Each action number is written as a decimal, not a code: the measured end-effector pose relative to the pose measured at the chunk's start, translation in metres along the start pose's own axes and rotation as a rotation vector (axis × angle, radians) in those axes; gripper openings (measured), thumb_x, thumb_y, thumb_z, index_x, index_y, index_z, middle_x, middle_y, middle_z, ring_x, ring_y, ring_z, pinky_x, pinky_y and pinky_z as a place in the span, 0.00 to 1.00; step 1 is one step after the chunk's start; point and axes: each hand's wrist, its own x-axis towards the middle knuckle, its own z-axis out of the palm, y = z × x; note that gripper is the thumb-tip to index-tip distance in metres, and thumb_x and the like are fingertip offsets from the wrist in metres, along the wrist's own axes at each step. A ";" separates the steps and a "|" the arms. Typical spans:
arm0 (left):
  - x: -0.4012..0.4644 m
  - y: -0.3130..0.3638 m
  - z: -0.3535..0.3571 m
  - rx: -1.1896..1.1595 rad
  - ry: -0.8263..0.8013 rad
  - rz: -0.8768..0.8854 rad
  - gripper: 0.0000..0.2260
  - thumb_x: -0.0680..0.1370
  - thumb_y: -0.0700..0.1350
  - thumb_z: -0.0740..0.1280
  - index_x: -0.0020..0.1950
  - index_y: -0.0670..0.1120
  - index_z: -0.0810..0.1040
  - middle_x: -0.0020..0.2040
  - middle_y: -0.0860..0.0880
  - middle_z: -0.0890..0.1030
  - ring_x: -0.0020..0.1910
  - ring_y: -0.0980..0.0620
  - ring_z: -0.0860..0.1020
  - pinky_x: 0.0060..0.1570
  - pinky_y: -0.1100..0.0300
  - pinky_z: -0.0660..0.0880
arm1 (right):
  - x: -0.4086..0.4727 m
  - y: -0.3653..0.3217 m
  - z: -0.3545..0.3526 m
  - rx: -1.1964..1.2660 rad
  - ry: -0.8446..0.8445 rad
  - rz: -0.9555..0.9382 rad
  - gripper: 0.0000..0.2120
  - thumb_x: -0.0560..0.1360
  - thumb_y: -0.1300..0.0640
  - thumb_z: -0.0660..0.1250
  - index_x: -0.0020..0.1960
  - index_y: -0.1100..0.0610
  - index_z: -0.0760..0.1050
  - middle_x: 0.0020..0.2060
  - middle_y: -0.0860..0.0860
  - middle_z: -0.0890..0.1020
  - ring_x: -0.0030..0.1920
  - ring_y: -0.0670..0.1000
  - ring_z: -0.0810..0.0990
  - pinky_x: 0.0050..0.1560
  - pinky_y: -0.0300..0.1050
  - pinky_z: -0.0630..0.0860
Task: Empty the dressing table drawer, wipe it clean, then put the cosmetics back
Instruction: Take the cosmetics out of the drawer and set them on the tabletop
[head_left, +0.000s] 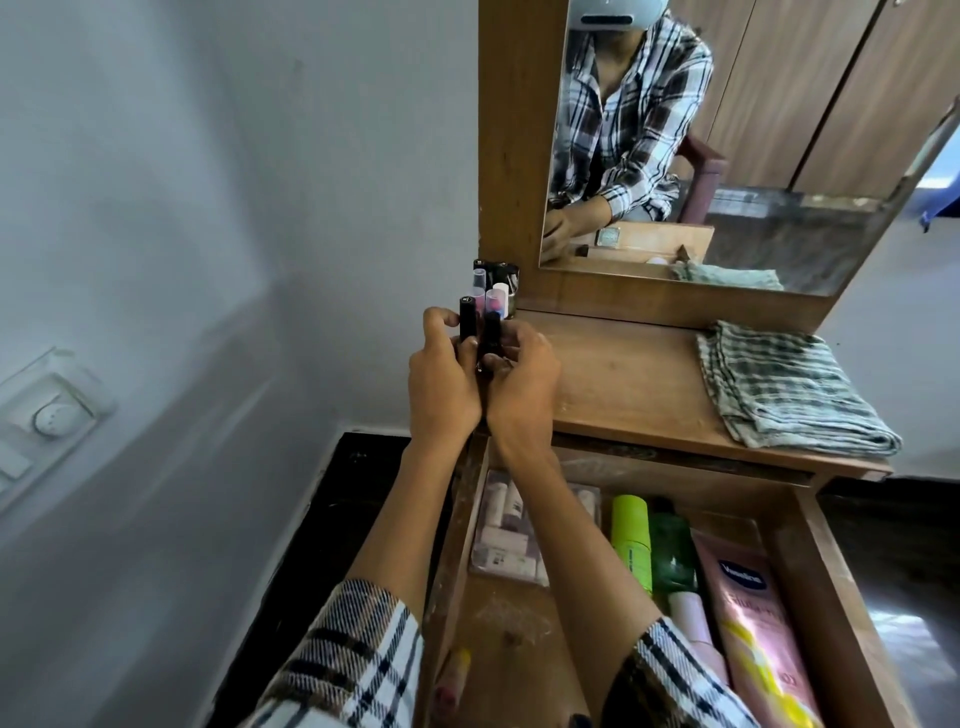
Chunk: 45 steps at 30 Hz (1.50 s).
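Both my hands are raised over the left end of the dressing table top (639, 384). My left hand (444, 379) grips a black lipstick tube (467, 317) standing upright. My right hand (519, 379) holds a second black tube (492, 332) beside it. Just behind them stands a cluster of small cosmetics (493, 286), some with clear caps and pink inside. Below, the wooden drawer (810, 561) is pulled open. It holds a clear pouch of small pink tubes (506, 540), a lime-green bottle (631, 540), a dark green bottle (672, 556), a pink Vaseline tube (753, 623) and a pale pink bottle (691, 618).
A folded green checked cloth (789, 389) lies on the right of the table top. The mirror (727, 145) stands behind it and reflects a person in a plaid shirt. A grey wall with a socket (52, 415) is on the left. A pencil-like stick (452, 680) lies at the drawer's near left.
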 end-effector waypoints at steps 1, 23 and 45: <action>0.000 0.001 0.000 0.004 -0.001 -0.005 0.10 0.81 0.41 0.58 0.61 0.42 0.65 0.48 0.42 0.81 0.43 0.47 0.80 0.42 0.53 0.78 | 0.000 0.001 0.000 0.024 0.003 0.009 0.13 0.78 0.68 0.59 0.60 0.58 0.74 0.50 0.47 0.74 0.47 0.42 0.76 0.48 0.31 0.77; -0.125 0.028 -0.078 0.498 -0.663 -0.035 0.11 0.76 0.50 0.67 0.57 0.50 0.77 0.61 0.45 0.75 0.59 0.45 0.74 0.58 0.51 0.71 | -0.086 -0.037 -0.146 -0.315 -0.586 0.097 0.15 0.70 0.72 0.67 0.54 0.60 0.78 0.44 0.50 0.81 0.43 0.47 0.78 0.42 0.39 0.76; -0.163 0.039 -0.059 1.195 -0.909 -0.195 0.26 0.77 0.45 0.65 0.73 0.44 0.60 0.71 0.41 0.56 0.71 0.41 0.54 0.63 0.36 0.63 | -0.143 -0.021 -0.148 -0.937 -1.198 0.225 0.24 0.77 0.68 0.53 0.64 0.48 0.75 0.61 0.47 0.79 0.52 0.48 0.77 0.36 0.32 0.65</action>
